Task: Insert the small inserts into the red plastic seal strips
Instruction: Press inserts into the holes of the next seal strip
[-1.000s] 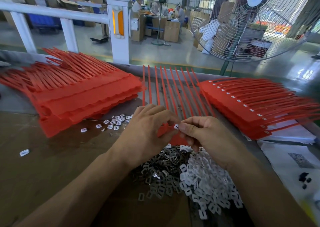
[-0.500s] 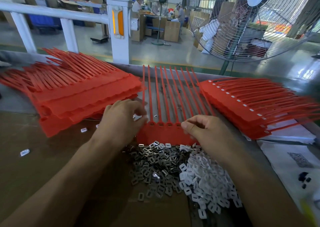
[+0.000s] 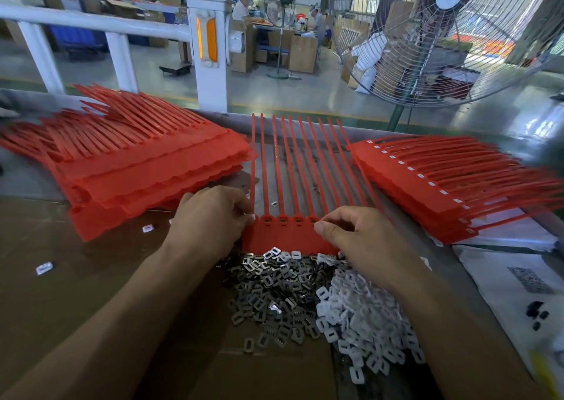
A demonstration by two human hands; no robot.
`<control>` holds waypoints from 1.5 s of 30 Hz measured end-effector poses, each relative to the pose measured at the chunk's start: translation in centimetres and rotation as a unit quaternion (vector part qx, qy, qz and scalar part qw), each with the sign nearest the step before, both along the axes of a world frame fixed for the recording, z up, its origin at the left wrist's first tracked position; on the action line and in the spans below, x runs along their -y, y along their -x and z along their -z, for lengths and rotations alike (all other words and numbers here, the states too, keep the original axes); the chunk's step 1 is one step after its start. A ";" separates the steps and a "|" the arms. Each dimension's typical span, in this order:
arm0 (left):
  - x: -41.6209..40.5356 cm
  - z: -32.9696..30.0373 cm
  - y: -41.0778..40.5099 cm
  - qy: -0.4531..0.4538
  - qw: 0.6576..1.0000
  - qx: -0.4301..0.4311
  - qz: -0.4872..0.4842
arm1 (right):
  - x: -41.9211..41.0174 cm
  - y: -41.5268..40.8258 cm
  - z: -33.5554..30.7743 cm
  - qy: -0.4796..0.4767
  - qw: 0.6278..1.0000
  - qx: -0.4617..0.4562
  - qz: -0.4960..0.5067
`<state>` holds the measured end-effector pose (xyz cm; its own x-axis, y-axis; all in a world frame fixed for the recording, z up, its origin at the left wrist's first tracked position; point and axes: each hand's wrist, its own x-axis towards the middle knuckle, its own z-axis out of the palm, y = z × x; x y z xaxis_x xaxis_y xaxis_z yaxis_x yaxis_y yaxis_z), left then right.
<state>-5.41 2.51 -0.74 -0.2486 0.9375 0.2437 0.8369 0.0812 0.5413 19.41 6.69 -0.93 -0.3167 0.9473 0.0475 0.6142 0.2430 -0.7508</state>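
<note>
1. Both hands sit at the near end of one red seal strip sheet (image 3: 287,237), which lies flat in the middle of the worktop (image 3: 76,277) with its thin tails pointing away from the person.
2. At the sheet's left corner, the left hand (image 3: 210,216) has its fingers curled, fingertips touching the first head slot; whether it pinches anything there is not clear.
3. On the sheet's right part, the right hand (image 3: 354,231) is also curled, thumb and forefinger pressed together over a slot; any insert between them is too small to make out.
4. A big stack of red strips (image 3: 146,167) lies to the left, its tails fanned toward the far left.
5. To the right, a second red stack (image 3: 427,182) rests partly on white paper (image 3: 503,277); a row of small white inserts shows along its heads.
6. Just in front of the middle sheet, under the wrists, two heaps touch: dark metal inserts (image 3: 271,295) on the left and white plastic inserts (image 3: 363,326) on the right.
7. One loose white insert (image 3: 274,204) lies between the tails, and a few stray white pieces (image 3: 44,268) rest on the brown worktop at left.
8. Beyond the worktop stand a large caged fan (image 3: 442,33) and a white post (image 3: 210,48).
</note>
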 end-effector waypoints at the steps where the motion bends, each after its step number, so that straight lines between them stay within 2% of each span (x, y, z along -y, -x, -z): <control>1: 0.0 0.0 -0.1 -0.001 1.000 -0.004 0.002 | 0.0 0.0 0.0 -0.002 1.000 0.002 -0.002; 14: 0.0 0.1 0.0 -0.015 1.000 0.004 -0.017 | -0.2 -0.2 0.2 -0.009 1.000 0.006 -0.009; 21: -0.2 0.3 -0.2 0.027 0.999 -0.022 -0.027 | -0.3 -0.1 0.1 -0.011 1.000 0.009 -0.009; 38: -0.9 0.6 -0.4 0.048 0.999 0.007 -0.022 | -0.2 -0.8 -0.8 -0.003 1.000 -0.016 0.012; 45: -1.3 0.6 -0.3 0.063 0.998 -0.009 -0.015 | -0.6 -2.1 -1.3 0.017 0.999 0.045 -0.018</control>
<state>-5.10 3.84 -1.31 -0.2731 0.9532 0.1299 0.8430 0.1721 0.5096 21.47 7.31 0.35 -0.3513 0.9362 -0.0146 0.6706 0.2407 -0.7017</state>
